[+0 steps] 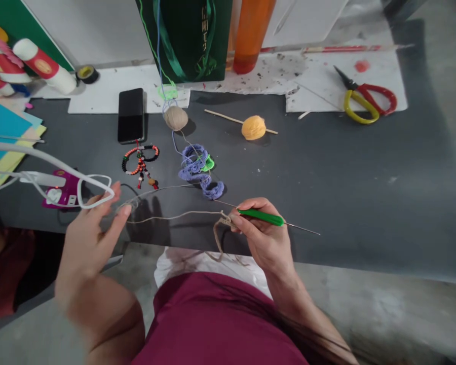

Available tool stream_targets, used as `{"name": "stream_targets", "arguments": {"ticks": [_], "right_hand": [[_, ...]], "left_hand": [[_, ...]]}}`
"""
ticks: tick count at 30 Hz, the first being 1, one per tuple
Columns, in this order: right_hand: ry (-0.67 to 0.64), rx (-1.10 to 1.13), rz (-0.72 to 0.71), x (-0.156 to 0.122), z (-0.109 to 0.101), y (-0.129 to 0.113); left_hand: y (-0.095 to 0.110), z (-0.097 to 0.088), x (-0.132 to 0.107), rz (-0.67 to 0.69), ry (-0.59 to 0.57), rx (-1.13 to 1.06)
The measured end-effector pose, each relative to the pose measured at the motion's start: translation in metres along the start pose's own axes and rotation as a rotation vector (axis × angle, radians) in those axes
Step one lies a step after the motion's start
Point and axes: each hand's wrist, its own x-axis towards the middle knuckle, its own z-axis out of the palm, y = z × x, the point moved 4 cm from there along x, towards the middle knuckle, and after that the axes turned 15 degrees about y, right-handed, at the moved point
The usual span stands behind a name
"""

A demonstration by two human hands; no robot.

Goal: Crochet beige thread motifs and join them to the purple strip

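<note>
Not much readable text here tbh. The dark green gift bag (pixel 186 45) at the back of the table has 1 column of gold characters down its front, but they're too small and blurry to make out. On the left, the red-and-white tube (pixel 41 68) has a round gold emblem on its red band, and I can't read that either. The 2nd tube (pixel 2 67) beside it has a yellowish label strip with dark marks, just as illegible. So there's lettering in 3 spots, and none of it is legible.
</note>
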Motion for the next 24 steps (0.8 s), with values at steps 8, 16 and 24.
{"name": "stream_targets", "arguments": {"ticks": [8, 16, 24], "right_hand": [[0.014, 0.035, -0.008, 0.000, -0.001, -0.006], [-0.028, 0.033, 0.033, -0.004, 0.009, -0.006], [0.025, -0.040, 0.042, -0.003, 0.005, -0.006]], "left_hand": [[-0.007, -0.002, 0.006, 0.042, -0.217, -0.200], [0.034, 0.027, -0.019, 0.400, 0.232, -0.229], [0.038, 0.117, -0.032, -0.163, -0.422, -1.283]]}}
